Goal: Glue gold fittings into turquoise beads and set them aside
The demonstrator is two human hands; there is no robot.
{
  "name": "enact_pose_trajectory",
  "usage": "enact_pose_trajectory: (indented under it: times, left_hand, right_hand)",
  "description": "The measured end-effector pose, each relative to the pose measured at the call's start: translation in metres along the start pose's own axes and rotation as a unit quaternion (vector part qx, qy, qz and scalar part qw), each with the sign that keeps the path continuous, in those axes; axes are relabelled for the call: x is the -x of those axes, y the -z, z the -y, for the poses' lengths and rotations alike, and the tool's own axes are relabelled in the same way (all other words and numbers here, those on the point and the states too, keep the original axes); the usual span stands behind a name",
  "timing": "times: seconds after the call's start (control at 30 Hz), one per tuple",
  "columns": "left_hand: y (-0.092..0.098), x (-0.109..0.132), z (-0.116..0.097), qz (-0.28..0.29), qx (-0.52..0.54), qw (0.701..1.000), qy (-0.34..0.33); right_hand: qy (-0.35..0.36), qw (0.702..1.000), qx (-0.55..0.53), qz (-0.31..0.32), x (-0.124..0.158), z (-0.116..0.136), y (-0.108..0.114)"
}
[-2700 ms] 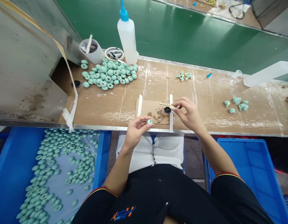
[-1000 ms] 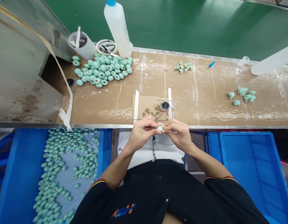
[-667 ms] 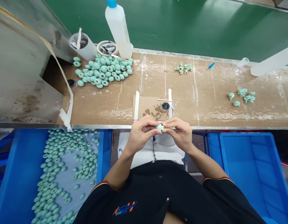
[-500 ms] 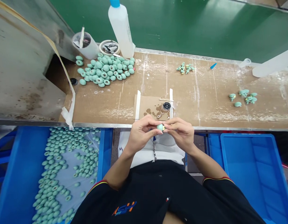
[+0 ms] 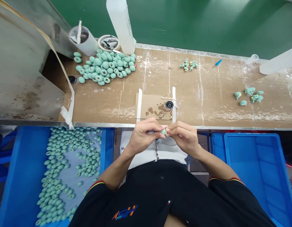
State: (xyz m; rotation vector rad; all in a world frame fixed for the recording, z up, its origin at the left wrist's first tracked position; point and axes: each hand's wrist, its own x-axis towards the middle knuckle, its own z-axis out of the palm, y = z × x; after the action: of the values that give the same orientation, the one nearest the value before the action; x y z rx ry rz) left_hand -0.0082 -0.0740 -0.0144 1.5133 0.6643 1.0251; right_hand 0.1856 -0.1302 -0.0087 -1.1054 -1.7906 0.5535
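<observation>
Just in front of the table edge, my left hand pinches a small pale-green egg between thumb and fingers. My right hand is closed at the egg's right end, its fingertips on a small yellowish-green piece there, mostly hidden by the fingers. Beyond my hands, a small black-topped pot stands on a taped cardboard piece with wet brown spots. A thin stick lies behind the pot.
A pile of green eggs, several with holes, lies back left near a white bottle. Small green-yellow figures lie at the back, finished-looking egg pieces at right. Blue bins stand left and right.
Both hands stay together on the egg, which has turned and tilted slightly between the fingers. The right fingers have closed further over its end. The view has shifted a little.
</observation>
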Motion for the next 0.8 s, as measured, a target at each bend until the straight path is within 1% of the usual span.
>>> enact_pose_trajectory:
  times: [0.13, 0.23, 0.33, 0.4, 0.53, 0.63, 0.73, 0.8]
  left_hand:
    - [0.001, 0.000, 0.000, -0.006, -0.003, 1.000, 0.003]
    - [0.001, -0.001, -0.001, -0.005, 0.000, 1.000, 0.008]
    - [-0.002, -0.001, 0.001, -0.014, 0.007, 1.000, 0.016]
    - [-0.006, -0.002, 0.004, -0.027, 0.021, 0.999, 0.021]
    - [-0.017, -0.001, 0.012, -0.055, 0.089, 0.993, 0.053]
    - [-0.025, 0.001, 0.016, -0.066, 0.136, 0.984, 0.096]
    - [-0.032, 0.001, 0.018, -0.068, 0.142, 0.981, 0.113]
    - [-0.033, 0.001, 0.020, -0.053, 0.133, 0.984, 0.107]
  right_hand:
    - [0.015, 1.000, -0.014, -0.004, 0.000, -0.005, -0.003]
    - [0.004, 1.000, -0.030, -0.005, 0.001, -0.008, -0.004]
    - [-0.019, 0.999, -0.047, -0.002, 0.001, -0.010, 0.002]
    - [-0.020, 0.999, -0.050, 0.005, -0.002, -0.010, 0.009]
    - [-0.007, 0.999, -0.007, 0.035, -0.009, -0.011, 0.021]
    - [0.005, 0.999, 0.021, 0.043, -0.010, -0.011, 0.022]
    - [0.019, 0.997, 0.066, 0.038, -0.006, -0.007, 0.020]
    - [0.014, 0.994, 0.099, 0.038, 0.000, -0.008, 0.022]
